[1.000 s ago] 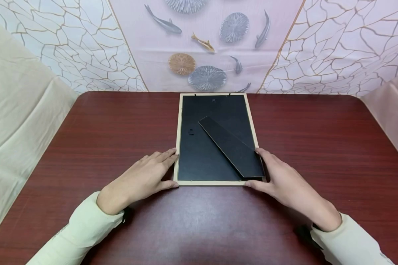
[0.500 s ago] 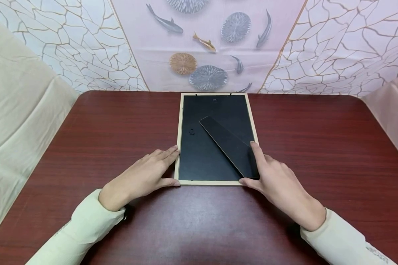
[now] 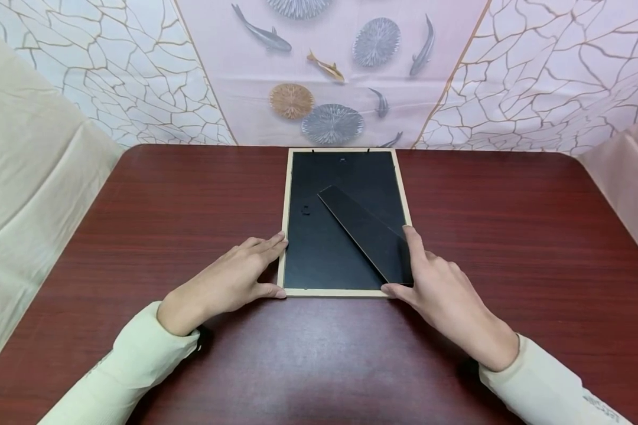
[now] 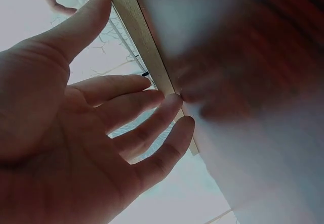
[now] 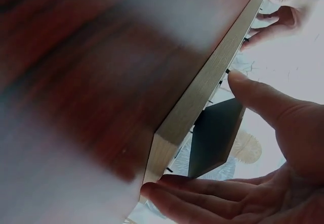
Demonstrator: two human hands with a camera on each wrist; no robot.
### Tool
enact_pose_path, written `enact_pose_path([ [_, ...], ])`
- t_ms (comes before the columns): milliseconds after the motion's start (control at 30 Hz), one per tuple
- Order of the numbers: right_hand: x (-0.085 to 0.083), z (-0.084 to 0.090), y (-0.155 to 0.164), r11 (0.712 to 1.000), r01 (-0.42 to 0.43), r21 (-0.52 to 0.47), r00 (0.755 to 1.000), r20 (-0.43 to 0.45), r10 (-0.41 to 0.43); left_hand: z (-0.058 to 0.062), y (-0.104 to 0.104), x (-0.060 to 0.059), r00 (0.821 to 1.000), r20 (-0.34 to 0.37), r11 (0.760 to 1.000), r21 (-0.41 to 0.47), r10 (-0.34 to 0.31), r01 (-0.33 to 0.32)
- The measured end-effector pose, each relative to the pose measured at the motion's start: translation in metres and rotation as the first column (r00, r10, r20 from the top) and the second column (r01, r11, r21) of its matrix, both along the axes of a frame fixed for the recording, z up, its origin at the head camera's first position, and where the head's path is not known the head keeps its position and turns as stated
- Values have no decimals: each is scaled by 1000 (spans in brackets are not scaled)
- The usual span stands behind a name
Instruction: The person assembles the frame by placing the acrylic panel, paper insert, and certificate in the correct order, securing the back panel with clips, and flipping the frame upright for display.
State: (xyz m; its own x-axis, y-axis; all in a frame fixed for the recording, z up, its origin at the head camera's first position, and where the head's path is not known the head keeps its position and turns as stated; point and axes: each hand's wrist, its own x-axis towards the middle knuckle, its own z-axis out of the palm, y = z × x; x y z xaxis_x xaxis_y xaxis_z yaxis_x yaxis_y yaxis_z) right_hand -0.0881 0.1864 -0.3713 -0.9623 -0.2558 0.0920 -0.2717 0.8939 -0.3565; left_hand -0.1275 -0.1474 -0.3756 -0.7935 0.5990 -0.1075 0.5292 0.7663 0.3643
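A picture frame [image 3: 319,260] with a pale wooden border lies on the table, its black back facing up. The frame's black easel stand [image 3: 364,230] slants across the back and is raised at its lower end, as the right wrist view shows. My left hand [image 3: 228,280] rests its nearly straight fingers on the frame's left side, thumb at the lower left corner. With fingers extended, my right hand [image 3: 449,295] touches the right side around the stand's wide end. The right thumb [image 5: 253,92] meets the bottom edge. Some right fingers are hidden in the head view.
The reddish-brown wooden table [image 3: 510,236] extends to both sides of the frame. A patterned cloth [image 3: 329,71] with fish prints hangs behind its far edge. Pale cloth [image 3: 32,177] drapes at the left. A small black hanger [image 3: 305,210] sits on the frame's back.
My right hand has moved slightly left, its thumb sliding inward along the bottom edge and its fingers now covering the stand's lower right corner. The left hand and frame stay nearly still.
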Motion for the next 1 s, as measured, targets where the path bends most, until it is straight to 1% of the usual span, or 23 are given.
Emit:
enact_pose_path([
  [100, 1, 0, -3, 1000, 22, -1, 1000, 18, -22, 1, 1, 0, 1000, 6, 1000, -9, 2, -2],
  [433, 6, 0, -12, 996, 84, 11, 996, 28, -85, 3, 2, 1, 1000, -5, 1000, -16, -12, 12],
  [600, 7, 1, -13, 997, 81, 17, 997, 20, -81, 3, 3, 2, 1000, -12, 1000, -9, 1, -1],
  [833, 12, -2, -8, 998, 57, -16, 998, 23, -57, 0, 5, 5, 999, 2, 999, 6, 33, -33],
  [900, 18, -3, -7, 999, 51, -4, 999, -7, -51, -1, 4, 6, 999, 10, 999, 5, 44, -44],
  [933, 23, -4, -7, 999, 45, 10, 998, -35, -45, 0, 4, 7, 999, 14, 999, 6, 47, -47],
  [1000, 34, -5, -7, 998, 25, 54, 991, -129, -17, 0, 4, 7, 998, 23, 999, 4, 52, -52],
])
